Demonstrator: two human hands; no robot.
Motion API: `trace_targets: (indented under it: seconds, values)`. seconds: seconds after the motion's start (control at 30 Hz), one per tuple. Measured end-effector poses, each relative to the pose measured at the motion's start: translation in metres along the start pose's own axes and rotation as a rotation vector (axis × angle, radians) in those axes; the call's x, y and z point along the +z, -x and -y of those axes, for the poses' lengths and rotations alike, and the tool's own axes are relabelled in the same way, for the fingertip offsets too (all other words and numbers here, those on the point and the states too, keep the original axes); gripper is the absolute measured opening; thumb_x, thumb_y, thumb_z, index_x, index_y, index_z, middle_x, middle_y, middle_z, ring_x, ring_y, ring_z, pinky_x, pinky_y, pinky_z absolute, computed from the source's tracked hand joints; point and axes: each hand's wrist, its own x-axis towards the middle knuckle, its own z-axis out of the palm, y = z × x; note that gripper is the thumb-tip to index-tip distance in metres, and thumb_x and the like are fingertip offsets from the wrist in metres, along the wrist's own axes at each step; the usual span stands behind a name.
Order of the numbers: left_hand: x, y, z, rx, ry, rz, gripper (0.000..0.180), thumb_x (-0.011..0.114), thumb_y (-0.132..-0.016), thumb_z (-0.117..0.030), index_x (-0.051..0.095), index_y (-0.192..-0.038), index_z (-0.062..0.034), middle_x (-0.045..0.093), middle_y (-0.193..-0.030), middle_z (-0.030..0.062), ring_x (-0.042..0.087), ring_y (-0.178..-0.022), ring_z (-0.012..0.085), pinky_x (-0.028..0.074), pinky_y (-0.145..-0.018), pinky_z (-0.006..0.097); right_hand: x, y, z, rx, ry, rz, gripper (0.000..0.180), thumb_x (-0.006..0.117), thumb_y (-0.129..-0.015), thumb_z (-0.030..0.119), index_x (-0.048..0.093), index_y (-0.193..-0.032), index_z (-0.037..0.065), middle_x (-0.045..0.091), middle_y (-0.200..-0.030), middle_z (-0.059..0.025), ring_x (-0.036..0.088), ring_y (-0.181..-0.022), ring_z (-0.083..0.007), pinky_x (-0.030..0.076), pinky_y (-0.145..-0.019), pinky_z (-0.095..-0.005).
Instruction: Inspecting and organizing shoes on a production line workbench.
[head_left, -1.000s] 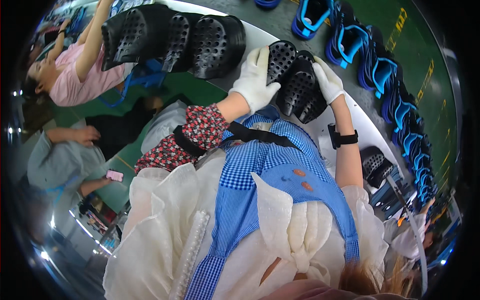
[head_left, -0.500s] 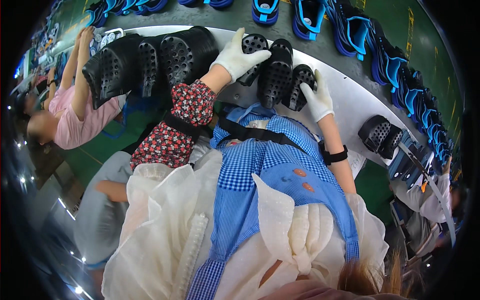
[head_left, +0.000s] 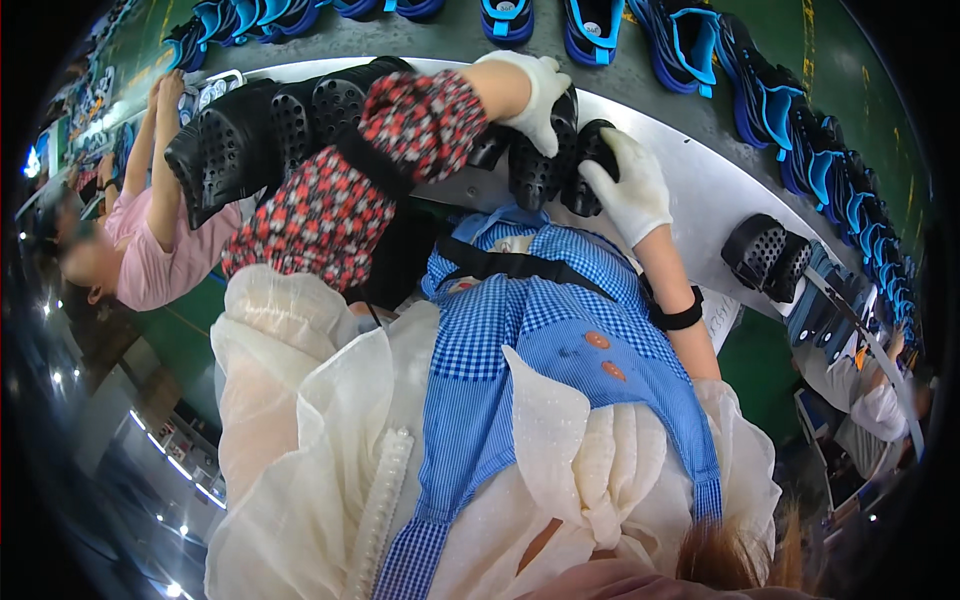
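Both of my hands wear white gloves. My left hand [head_left: 535, 95] rests on top of a black perforated clog [head_left: 535, 170] at the near edge of a curved white conveyor table [head_left: 690, 170]. My right hand [head_left: 630, 185] grips a second black clog [head_left: 590, 160] right beside the first. The two clogs touch each other. My left forearm has a red floral sleeve, and my right wrist carries a black band.
Several larger black perforated clogs [head_left: 250, 140] lie on the table to the left, where a person in pink [head_left: 150, 240] reaches up to them. Another black pair [head_left: 765, 255] sits to the right. Blue shoes [head_left: 760, 90] line the far floor. A co-worker's sleeve [head_left: 875, 400] shows at right.
My hands and the two clogs have shifted down and toward the near table edge in the picture. My left forearm has swung across in front, and my right hand now closes over the right clog.
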Motion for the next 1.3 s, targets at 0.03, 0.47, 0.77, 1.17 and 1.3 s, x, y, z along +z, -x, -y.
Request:
trace_targets:
  seconds: [0.03,0.47,0.77,1.17,1.3]
  values:
    - [0.000,-0.008,0.004,0.003,0.000,0.000,0.086,0.072,-0.056,-0.048,0.046,-0.124,-0.0038,0.051,-0.122,0.0145,0.051,-0.110,0.0291,0.040,-0.095,0.036,-0.002,0.004,0.009,-0.065,0.065,-0.013,0.061,0.067,-0.069,0.033,0.050,-0.117,0.000,0.055,-0.115,-0.0198,0.052,-0.104,-0.0345,0.039,-0.093,-0.0392]
    - [0.002,-0.028,0.017,0.075,0.045,0.048,0.092,0.074,-0.054,-0.055,0.048,-0.123,0.0008,0.054,-0.119,0.0184,0.054,-0.109,0.0296,0.044,-0.091,0.035,0.010,0.010,0.047,-0.064,0.348,0.082,0.089,0.079,-0.053,0.040,0.042,-0.118,-0.007,0.056,-0.107,-0.0168,0.054,-0.097,-0.0291,0.039,-0.089,-0.0378]
    - [0.001,-0.025,0.020,0.046,0.180,0.062,0.088,0.073,-0.058,-0.048,0.046,-0.128,-0.0024,0.051,-0.124,0.0190,0.050,-0.114,0.0292,0.040,-0.095,0.033,0.020,0.010,0.041,-0.146,0.444,-0.042,0.087,0.079,-0.054,0.039,0.042,-0.118,-0.008,0.056,-0.107,-0.0143,0.051,-0.103,-0.0257,0.034,-0.094,-0.0410]
    - [0.007,-0.032,0.027,0.084,0.131,0.098,0.088,0.070,-0.061,-0.053,0.042,-0.131,-0.0063,0.051,-0.124,0.0183,0.050,-0.114,0.0295,0.040,-0.096,0.034,0.024,0.010,0.041,-0.163,0.480,-0.092,0.080,0.076,-0.054,0.041,0.048,-0.113,-0.006,0.055,-0.097,-0.0104,0.050,-0.098,-0.0227,0.034,-0.090,-0.0367]
    - [-0.001,-0.027,0.019,0.063,0.201,0.167,0.086,0.074,-0.063,-0.043,0.041,-0.131,-0.0015,0.050,-0.126,0.0189,0.048,-0.117,0.0267,0.037,-0.098,0.032,0.016,0.013,0.038,-0.159,0.466,-0.074,0.077,0.076,-0.055,0.038,0.048,-0.115,-0.002,0.055,-0.103,-0.0102,0.049,-0.103,-0.0240,0.034,-0.091,-0.0374]
